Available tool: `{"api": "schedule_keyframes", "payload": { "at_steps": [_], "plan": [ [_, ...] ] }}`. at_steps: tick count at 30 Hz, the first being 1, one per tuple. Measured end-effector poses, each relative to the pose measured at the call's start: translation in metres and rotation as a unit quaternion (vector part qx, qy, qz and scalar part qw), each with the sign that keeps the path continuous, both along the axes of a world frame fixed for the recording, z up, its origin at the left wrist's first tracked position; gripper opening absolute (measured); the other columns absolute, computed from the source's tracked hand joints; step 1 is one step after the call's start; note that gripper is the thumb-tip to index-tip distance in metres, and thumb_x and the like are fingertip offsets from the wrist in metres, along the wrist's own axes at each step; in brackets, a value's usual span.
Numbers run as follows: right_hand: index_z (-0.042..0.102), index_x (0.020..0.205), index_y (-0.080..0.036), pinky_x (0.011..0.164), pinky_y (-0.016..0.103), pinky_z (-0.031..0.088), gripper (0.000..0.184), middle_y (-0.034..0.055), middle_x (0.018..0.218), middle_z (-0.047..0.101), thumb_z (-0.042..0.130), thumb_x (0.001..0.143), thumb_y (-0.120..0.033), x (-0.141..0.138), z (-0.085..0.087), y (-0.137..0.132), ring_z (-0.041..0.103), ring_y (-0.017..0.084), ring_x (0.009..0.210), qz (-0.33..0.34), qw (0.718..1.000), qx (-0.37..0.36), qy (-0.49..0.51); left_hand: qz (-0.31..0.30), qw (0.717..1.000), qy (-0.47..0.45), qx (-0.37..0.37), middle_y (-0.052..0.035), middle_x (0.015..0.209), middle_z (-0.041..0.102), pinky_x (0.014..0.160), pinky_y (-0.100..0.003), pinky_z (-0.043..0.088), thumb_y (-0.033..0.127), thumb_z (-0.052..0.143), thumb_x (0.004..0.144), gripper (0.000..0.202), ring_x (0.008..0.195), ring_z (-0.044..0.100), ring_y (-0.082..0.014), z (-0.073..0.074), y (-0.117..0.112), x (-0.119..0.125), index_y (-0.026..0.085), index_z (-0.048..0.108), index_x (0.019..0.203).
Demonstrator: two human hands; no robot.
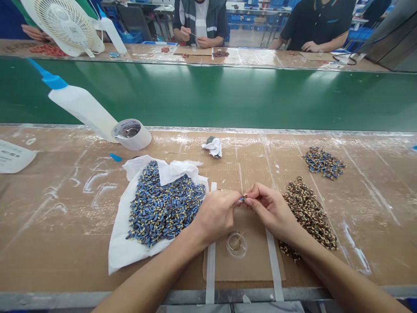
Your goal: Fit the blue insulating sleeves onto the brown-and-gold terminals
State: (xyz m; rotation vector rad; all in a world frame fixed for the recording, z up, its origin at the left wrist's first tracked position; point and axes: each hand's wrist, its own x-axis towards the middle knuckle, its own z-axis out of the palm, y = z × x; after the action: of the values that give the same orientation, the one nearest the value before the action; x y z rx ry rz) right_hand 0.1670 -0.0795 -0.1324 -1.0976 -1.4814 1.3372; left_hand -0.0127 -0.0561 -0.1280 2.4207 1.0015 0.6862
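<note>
My left hand point(216, 213) and my right hand point(269, 206) meet fingertip to fingertip above a taped cardboard pad point(254, 265). Between them they pinch one small blue part point(243, 198). Both hands are closed in a pinch. Left of my left hand lies a big heap of blue parts point(163, 206) on a white sheet point(120, 252). Right of my right hand lies a heap of brown coil-like parts point(308, 213). A small clear cup point(236, 244) stands just below my hands.
A smaller pile of blue parts point(323, 162) lies at the far right. A tilted white bottle with a blue nozzle point(81, 104), a tape roll point(132, 134) and a crumpled cloth point(213, 146) sit farther back. Beyond runs a green conveyor belt point(228, 95); other people and a fan point(63, 24) are across it.
</note>
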Motion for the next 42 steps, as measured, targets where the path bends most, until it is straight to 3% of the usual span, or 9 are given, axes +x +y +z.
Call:
{"api": "schedule_keyframes", "payload": {
  "at_steps": [8,18,22,26,30,33,36,38,42],
  "plan": [
    [0.051,0.079,-0.02,0.068,0.03,0.051,0.014,0.002,0.078,0.059,0.055,0.091,-0.026,-0.005,-0.008,0.0,0.059,0.016,0.072,-0.008,1.0,0.003,-0.007,-0.002,1.0,0.022,-0.011,-0.001,0.061,0.059,0.052,-0.025,0.032,0.007,0.043,0.074,0.014,0.056,0.053,-0.0155,-0.006,0.003,0.0,0.017,0.051,0.069],
    [0.05,0.078,-0.02,0.066,0.029,0.05,0.016,0.0015,0.075,0.061,0.054,0.091,-0.029,-0.003,-0.003,0.003,0.06,0.015,0.07,0.007,1.0,-0.008,-0.022,-0.007,0.996,0.085,-0.03,-0.0011,0.064,0.06,0.053,-0.025,0.035,0.004,0.044,0.07,0.016,0.058,0.054,-0.0158,0.002,0.005,-0.002,0.017,0.053,0.072],
    [0.054,0.082,-0.018,0.061,0.028,0.05,0.019,0.0029,0.075,0.064,0.056,0.09,-0.035,-0.002,-0.001,0.009,0.059,0.013,0.067,0.022,0.999,-0.048,0.007,-0.026,0.993,0.076,-0.087,-0.0005,0.067,0.062,0.056,-0.024,0.04,0.01,0.043,0.084,0.018,0.06,0.056,-0.0143,0.018,0.009,-0.005,0.016,0.058,0.078],
    [0.057,0.083,-0.017,0.063,0.028,0.051,0.021,0.0044,0.077,0.067,0.06,0.087,-0.037,0.006,0.008,0.017,0.06,0.013,0.067,-0.003,0.999,-0.051,0.018,0.015,0.991,0.016,-0.13,-0.002,0.098,0.069,0.076,-0.025,0.047,0.023,0.041,0.094,0.024,0.088,0.063,-0.0167,0.05,0.014,-0.02,0.018,0.06,0.108],
    [0.059,0.083,-0.017,0.062,0.028,0.049,0.023,0.0046,0.075,0.067,0.057,0.087,-0.04,0.041,0.027,0.028,0.06,0.014,0.064,-0.122,0.989,0.014,-0.083,0.145,0.982,0.089,-0.085,0.0012,0.07,0.064,0.06,-0.026,0.042,0.036,0.046,0.092,0.025,0.064,0.058,-0.0168,0.071,0.027,-0.062,0.019,0.061,0.081],
    [0.062,0.086,-0.017,0.065,0.03,0.048,0.025,0.0064,0.079,0.067,0.056,0.086,-0.042,0.092,0.035,0.038,0.061,0.017,0.071,-0.229,0.959,0.044,-0.162,0.207,0.959,0.18,-0.071,-0.0022,0.073,0.066,0.059,-0.03,0.041,0.041,0.053,0.086,0.023,0.065,0.059,-0.022,0.061,0.041,-0.096,0.021,0.062,0.079],
    [0.064,0.081,-0.014,0.066,0.033,0.045,0.028,0.0094,0.075,0.066,0.061,0.078,-0.042,0.149,0.03,0.049,0.059,0.02,0.07,-0.344,0.907,0.051,-0.236,0.197,0.957,0.212,-0.038,-0.0087,0.089,0.068,0.069,-0.038,0.044,0.038,0.062,0.077,0.02,0.083,0.06,-0.0304,0.039,0.049,-0.117,0.02,0.064,0.086],
    [0.066,0.079,-0.012,0.065,0.035,0.043,0.03,0.0104,0.071,0.066,0.06,0.076,-0.041,0.18,0.021,0.056,0.058,0.021,0.066,-0.401,0.871,0.045,-0.279,0.188,0.955,0.23,-0.016,-0.0094,0.085,0.066,0.069,-0.04,0.043,0.035,0.061,0.077,0.016,0.081,0.058,-0.031,0.029,0.051,-0.121,0.02,0.062,0.08],
    [0.069,0.074,-0.011,0.063,0.036,0.042,0.028,0.0091,0.064,0.065,0.063,0.068,-0.038,0.212,0.004,0.065,0.058,0.022,0.061,-0.437,0.83,0.026,-0.346,0.177,0.954,0.243,-0.018,-0.0074,0.073,0.062,0.065,-0.036,0.04,0.032,0.056,0.078,0.014,0.072,0.056,-0.0269,0.029,0.052,-0.12,0.021,0.058,0.069]
  ]
}}
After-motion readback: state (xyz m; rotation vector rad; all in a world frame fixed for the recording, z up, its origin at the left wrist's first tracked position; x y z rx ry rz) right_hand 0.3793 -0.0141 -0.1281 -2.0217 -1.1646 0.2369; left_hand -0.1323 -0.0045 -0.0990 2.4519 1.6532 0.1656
